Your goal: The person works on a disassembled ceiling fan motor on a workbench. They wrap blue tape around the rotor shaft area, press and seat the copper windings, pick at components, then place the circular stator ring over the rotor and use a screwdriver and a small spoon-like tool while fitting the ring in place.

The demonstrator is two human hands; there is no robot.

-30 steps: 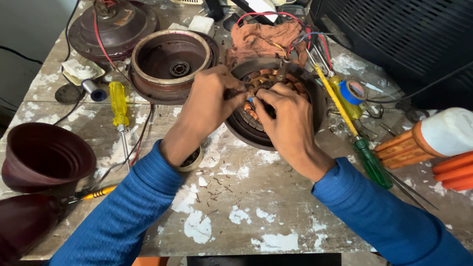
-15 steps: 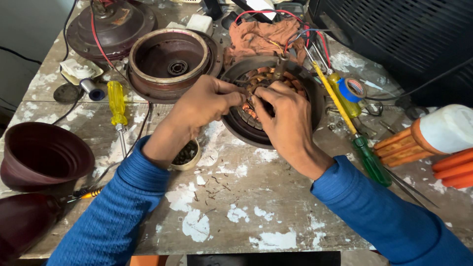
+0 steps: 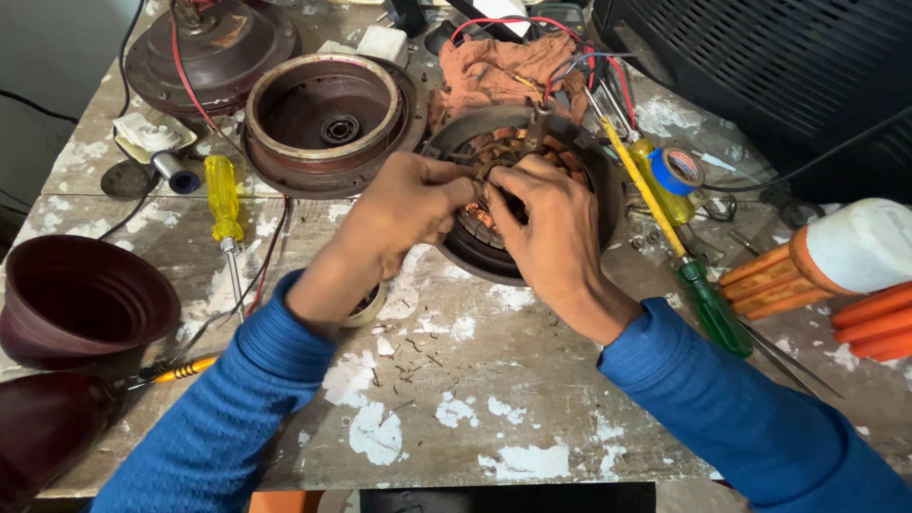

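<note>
Far left, the round metal housing (image 3: 328, 119) holds a bearing; both hands, left hand (image 3: 404, 209) and right hand (image 3: 551, 223), stay pinching the motor's copper windings (image 3: 494, 157), barely shifted.

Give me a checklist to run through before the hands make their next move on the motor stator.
1. Both hands on the work: left hand and right hand meet over the stator: ok.
2. Stator lies flat on the table: ok.
3. Grip on the copper windings: fingertips hidden: cannot tell.
4. Green-handled screwdriver within the right hand's reach: ok.
5. Yellow-handled screwdriver beside the left forearm: ok.
6. Red wires clear of the fingers: ok.
</note>
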